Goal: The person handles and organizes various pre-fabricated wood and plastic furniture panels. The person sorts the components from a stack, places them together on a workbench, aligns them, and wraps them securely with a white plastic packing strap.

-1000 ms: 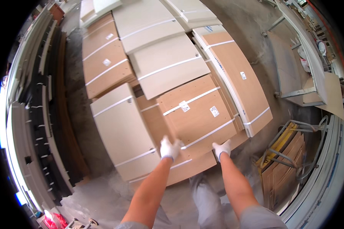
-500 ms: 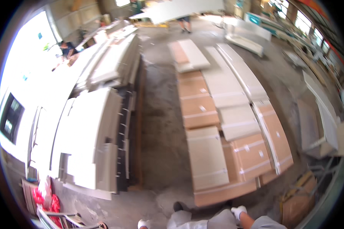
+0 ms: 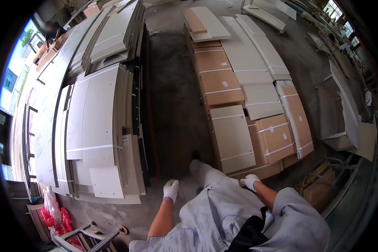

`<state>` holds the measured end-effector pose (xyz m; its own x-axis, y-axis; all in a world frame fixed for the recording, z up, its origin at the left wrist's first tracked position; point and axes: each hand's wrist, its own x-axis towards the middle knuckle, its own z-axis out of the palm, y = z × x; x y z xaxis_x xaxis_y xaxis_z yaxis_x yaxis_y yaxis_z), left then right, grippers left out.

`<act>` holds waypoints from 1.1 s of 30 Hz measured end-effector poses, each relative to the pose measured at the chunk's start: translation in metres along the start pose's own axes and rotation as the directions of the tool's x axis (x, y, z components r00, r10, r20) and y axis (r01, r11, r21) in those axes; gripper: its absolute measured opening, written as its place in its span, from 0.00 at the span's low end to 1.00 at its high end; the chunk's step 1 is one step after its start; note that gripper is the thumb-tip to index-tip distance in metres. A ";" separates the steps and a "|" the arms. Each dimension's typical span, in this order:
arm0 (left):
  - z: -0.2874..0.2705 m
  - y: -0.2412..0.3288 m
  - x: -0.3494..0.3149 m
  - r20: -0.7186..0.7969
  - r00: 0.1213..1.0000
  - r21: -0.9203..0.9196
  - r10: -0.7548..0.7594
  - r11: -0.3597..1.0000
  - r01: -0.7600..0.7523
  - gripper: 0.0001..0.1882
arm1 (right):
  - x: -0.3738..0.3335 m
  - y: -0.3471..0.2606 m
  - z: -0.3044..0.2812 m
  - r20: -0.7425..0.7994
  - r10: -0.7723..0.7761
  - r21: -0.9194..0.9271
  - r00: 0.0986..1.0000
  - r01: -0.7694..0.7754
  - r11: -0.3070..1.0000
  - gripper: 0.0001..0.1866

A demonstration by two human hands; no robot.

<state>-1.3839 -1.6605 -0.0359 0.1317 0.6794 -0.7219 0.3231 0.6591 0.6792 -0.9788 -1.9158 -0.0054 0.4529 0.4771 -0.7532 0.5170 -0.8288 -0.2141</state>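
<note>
My left hand (image 3: 171, 190), in a white knit glove, hangs over the floor between two rows of stacked boards. Its fingers are curled in, with nothing visible in them. My right hand (image 3: 250, 181), gloved the same way, is also loosely closed and appears to hold nothing. It is nearest the front edge of the right row; whether it touches the boards I cannot tell. In that row, a strapped stack of pale panels (image 3: 233, 136) lies beside a strapped stack of brown panels (image 3: 275, 138). To the left stands a tall strapped stack of white panels (image 3: 98, 113).
Bare concrete floor (image 3: 172, 92) runs between the rows. Red and white plastic bags (image 3: 56, 214) and a metal-framed cart (image 3: 86, 237) are at lower left. Pale boards (image 3: 344, 113) lean at the right. A person (image 3: 52, 33) is at the far left.
The view has tipped downward and sharpened, showing more of my legs and arms. Both hands appear higher in the picture. The person carrying a large board at the back is out of view.
</note>
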 end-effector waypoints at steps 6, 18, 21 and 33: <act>-0.019 0.086 0.072 -0.151 0.974 0.291 0.167 0.949 -0.118 0.26 | 0.078 -0.069 -0.054 0.111 0.176 0.692 0.978 -0.203 0.693 0.12; 0.005 0.339 0.191 0.088 0.982 0.115 0.168 0.977 -0.178 0.26 | 0.157 -0.189 -0.145 -0.128 0.152 0.836 0.980 0.025 0.548 0.24; 0.012 0.472 0.239 0.072 0.795 0.232 0.602 0.765 -0.601 0.25 | 0.217 -0.205 -0.143 -0.140 0.210 0.629 0.968 -0.077 0.774 0.22; 0.120 0.628 0.432 0.136 0.951 -0.023 0.276 0.961 -0.276 0.20 | 0.435 -0.352 -0.352 0.119 -0.141 -0.066 0.983 0.149 0.987 0.32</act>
<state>-1.0117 -0.9917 0.0624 0.3419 0.7847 -0.5171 0.2527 0.4532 0.8548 -0.7081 -1.3133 -0.0390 0.2857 0.5507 -0.7843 0.6256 -0.7271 -0.2826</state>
